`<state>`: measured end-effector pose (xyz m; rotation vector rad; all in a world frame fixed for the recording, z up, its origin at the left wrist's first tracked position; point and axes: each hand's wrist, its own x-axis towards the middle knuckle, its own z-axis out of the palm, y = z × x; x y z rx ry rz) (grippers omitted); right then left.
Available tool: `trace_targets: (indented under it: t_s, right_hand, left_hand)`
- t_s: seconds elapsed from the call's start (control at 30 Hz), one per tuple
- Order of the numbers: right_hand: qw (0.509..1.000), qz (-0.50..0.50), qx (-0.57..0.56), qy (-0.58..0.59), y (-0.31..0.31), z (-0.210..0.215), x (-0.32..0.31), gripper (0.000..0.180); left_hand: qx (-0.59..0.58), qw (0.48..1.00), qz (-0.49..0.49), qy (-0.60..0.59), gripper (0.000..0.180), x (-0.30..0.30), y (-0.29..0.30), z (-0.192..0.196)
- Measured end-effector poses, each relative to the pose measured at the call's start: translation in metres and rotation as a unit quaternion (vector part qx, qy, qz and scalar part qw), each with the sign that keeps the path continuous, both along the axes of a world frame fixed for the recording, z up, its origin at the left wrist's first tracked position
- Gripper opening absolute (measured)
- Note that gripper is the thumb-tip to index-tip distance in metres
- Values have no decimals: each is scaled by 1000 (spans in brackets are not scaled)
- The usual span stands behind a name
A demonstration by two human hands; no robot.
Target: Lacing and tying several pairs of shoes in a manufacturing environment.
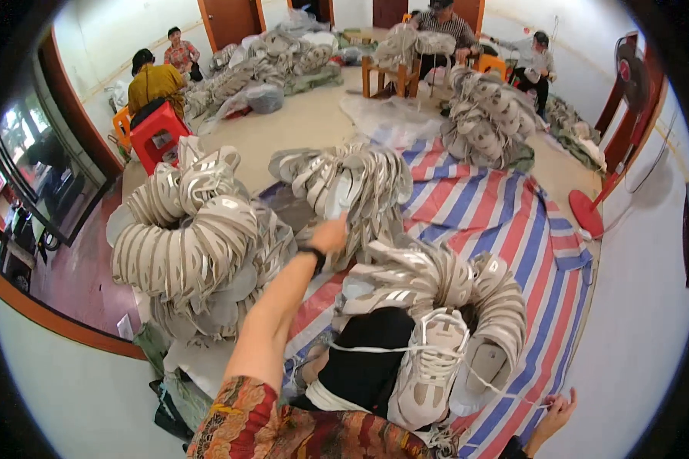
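A beige and white sneaker [425,382] rests on my lap, toe toward me, with a white shoelace [375,349] threaded through its upper part. One length of lace trails left across my black-clad leg. The other runs right to my right hand [556,419], whose fingertips pinch it. My left hand [331,236], with a black band on the wrist, is stretched forward in front of a bundle of shoe uppers [352,183]. Its fingers look curled; what they hold, if anything, is hidden. Just beyond the sneaker lies another curved stack of uppers [421,275].
A tall heap of uppers [184,237] stands at left. A striped tarp [505,222] covers the floor at right, by a red-based standing fan [587,213]. Farther back are a red stool [157,134], a wooden chair [392,75], more uppers and several seated people.
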<state>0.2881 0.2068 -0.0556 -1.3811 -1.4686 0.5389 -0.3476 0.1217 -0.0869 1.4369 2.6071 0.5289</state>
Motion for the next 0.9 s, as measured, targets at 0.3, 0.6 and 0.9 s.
trace_targets:
  t_s: [0.3, 0.6, 0.9]
  right_hand:
    - [989, 83, -105, 60, 12, -14, -8, 18]
    - [976, 118, -179, -40, -23, 53, -67, 17]
    - [892, 357, -168, -219, -22, 30, -115, 10]
  left_hand:
    - [9, 997, 76, 5, 44, -36, 60, 5]
    - [67, 989, 128, -41, 32, -28, 46, 14]
    - [180, 906, -154, -352, 29, 196, -4, 1]
